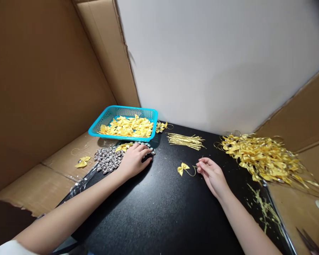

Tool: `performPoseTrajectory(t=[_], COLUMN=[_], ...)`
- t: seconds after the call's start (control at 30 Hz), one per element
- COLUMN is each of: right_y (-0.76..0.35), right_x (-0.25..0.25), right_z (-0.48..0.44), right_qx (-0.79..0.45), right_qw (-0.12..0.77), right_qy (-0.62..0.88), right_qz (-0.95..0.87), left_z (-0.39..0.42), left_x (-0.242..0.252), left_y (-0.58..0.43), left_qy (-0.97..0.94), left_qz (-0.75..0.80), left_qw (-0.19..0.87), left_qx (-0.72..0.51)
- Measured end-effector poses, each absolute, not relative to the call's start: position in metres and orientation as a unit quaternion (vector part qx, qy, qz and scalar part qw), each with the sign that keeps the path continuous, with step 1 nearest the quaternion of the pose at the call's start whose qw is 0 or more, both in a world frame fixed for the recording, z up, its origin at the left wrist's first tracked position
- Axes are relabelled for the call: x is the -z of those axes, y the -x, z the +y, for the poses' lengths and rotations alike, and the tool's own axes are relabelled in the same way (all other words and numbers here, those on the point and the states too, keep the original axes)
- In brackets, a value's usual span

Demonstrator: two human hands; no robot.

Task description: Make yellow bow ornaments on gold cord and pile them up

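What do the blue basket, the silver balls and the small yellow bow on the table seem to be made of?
Basket: probably plastic, turquoise, with moulded mesh walls.
Balls: metal or metallised plastic, I cannot tell which; shiny, with mirror-like glints.
Bow: seems to be satin ribbon, with a soft sheen on its folded loops; a thin gold cord hangs from it.

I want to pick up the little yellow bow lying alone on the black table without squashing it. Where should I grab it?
Probably pinch the yellow bow at its narrow middle knot, from above. It lies flat on the black table with floppy wings spread, so the knot looks firmest. The right hand is nearest, by its thin cord.
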State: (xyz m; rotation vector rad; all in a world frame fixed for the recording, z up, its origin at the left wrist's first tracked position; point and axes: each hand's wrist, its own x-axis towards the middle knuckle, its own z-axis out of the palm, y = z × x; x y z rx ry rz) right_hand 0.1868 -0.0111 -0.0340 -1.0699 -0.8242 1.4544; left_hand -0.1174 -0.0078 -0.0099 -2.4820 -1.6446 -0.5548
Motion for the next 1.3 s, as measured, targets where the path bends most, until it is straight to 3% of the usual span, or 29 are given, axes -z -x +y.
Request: performPoseTrajectory(t=[0.3,0.43,0.5,0.63,0.7,0.8,1.03,1.3], right_y=[-0.187,-0.186,-0.182,-0.170,-0.165,-0.163,-0.164,-0.165], right_x=[0.034,0.033,0.032,0.031,0.031,0.034,0.043,0.042], right_z=[-0.010,-0.012,-0.014,-0.021,-0.023,-0.024,-0.025,-0.028], right_qx=[-0.608,-0.594,-0.583,-0.562,-0.550,-0.533,-0.485,-0.447], right_qw=[0.548,0.545,0.538,0.515,0.514,0.520,0.515,0.504], right_qy=[0.452,0.455,0.460,0.466,0.465,0.459,0.436,0.419], right_qz=[-0.354,-0.377,-0.398,-0.449,-0.466,-0.485,-0.556,-0.608], left_z=[0.011,0.007,0.002,-0.005,-0.005,-0.005,-0.007,-0.008], left_x=[0.018,0.014,0.012,0.013,0.017,0.024,0.025,0.021], left_y=[0.115,0.108,0.091,0.034,0.008,-0.011,-0.001,0.003], left_qy=[0.853,0.842,0.812,0.641,0.580,0.575,0.662,0.706], left_qz=[-0.497,-0.495,-0.499,-0.487,-0.469,-0.461,-0.437,-0.403], left_qw=[0.050,0.005,-0.082,-0.421,-0.493,-0.485,-0.349,-0.306], left_qx=[0.152,0.215,0.291,0.418,0.449,0.471,0.499,0.496])
